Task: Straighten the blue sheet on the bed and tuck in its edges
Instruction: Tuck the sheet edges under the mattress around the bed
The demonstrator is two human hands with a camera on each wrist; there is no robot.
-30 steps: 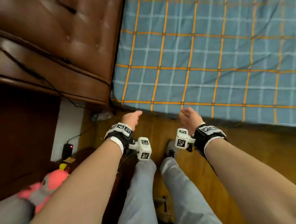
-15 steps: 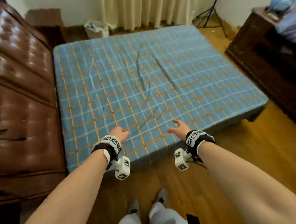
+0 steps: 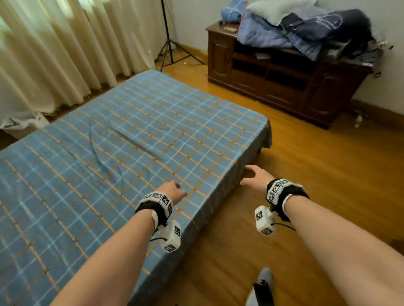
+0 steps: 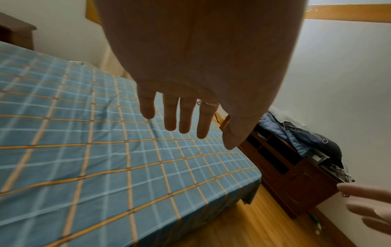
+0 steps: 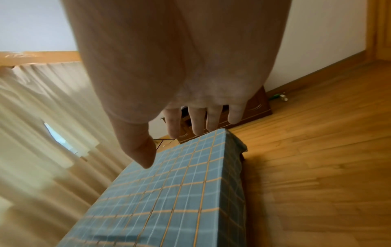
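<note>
The blue sheet (image 3: 99, 177) with orange and white check lines covers the bed; creases run across its middle (image 3: 107, 143). Its near side hangs down the mattress edge (image 3: 213, 206), and the far right corner (image 3: 265, 130) droops loosely. My left hand (image 3: 175, 191) hovers above the sheet near that near edge, fingers straight and spread, holding nothing; the left wrist view shows the left hand (image 4: 182, 117) clear of the sheet (image 4: 105, 158). My right hand (image 3: 253, 176) is out over the floor beside the bed's edge, fingers relaxed and empty, seen as the right hand (image 5: 190, 127) above the sheet (image 5: 180, 192).
A dark wooden cabinet (image 3: 284, 83) piled with blue bedding (image 3: 306, 28) stands along the right wall. Cream curtains (image 3: 50, 48), a tripod stand (image 3: 169, 44) and a white bin (image 3: 21, 123) lie beyond the bed. Wooden floor (image 3: 326, 181) runs between bed and cabinet.
The view has swung up and to the right, from the headboard end to the bed's foot. Both hands have stayed empty and now reach along the bed's near edge.
</note>
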